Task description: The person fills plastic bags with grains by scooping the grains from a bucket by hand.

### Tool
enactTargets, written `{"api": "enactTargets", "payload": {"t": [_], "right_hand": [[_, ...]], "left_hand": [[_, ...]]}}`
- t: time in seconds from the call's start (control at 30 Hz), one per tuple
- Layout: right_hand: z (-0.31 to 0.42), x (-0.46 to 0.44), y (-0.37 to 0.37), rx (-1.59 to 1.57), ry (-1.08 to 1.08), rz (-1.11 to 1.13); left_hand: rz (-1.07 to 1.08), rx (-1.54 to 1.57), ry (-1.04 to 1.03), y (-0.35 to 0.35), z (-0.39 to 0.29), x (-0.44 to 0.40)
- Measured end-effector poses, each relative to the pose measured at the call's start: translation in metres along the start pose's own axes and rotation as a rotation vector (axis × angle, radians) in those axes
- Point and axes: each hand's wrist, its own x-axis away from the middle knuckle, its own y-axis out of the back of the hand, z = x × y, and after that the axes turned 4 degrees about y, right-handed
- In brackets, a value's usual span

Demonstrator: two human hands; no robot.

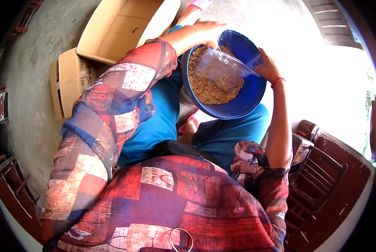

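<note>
A blue basin (pixel 255 94) rests over my knees, tilted, with a heap of small tan pieces like nuts or grains (pixel 211 93) in it. Over the heap lies a clear plastic bag (pixel 225 69), stretched between my hands. My left hand (pixel 211 32) reaches to the basin's far left rim, its fingers closed by the bag's edge and partly hidden. At the right rim my right hand (pixel 268 67), with a red band at the wrist, pinches the other end of the bag.
Open cardboard boxes (pixel 127 25) stand on the concrete floor (pixel 28 122) at the upper left. Dark wooden chair-like furniture (pixel 318 172) is at the lower right. A slatted piece (pixel 332 23) is at the upper right.
</note>
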Motion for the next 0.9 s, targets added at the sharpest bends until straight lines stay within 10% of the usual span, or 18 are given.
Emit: {"api": "enactTargets", "payload": {"t": [0.23,0.67,0.9], "right_hand": [[-0.032,0.025,-0.022,-1.124,-0.017,-0.005],[-0.027,0.03,-0.028,-0.9,-0.036,-0.144],[-0.011,0.022,-0.02,-0.353,0.207,-0.403]], "left_hand": [[-0.111,0.796,-0.044,-0.028,0.03,-0.003],[-0.094,0.422,0.377,-0.012,0.001,0.002],[-0.152,0.253,0.236,-0.024,0.007,0.003]]}}
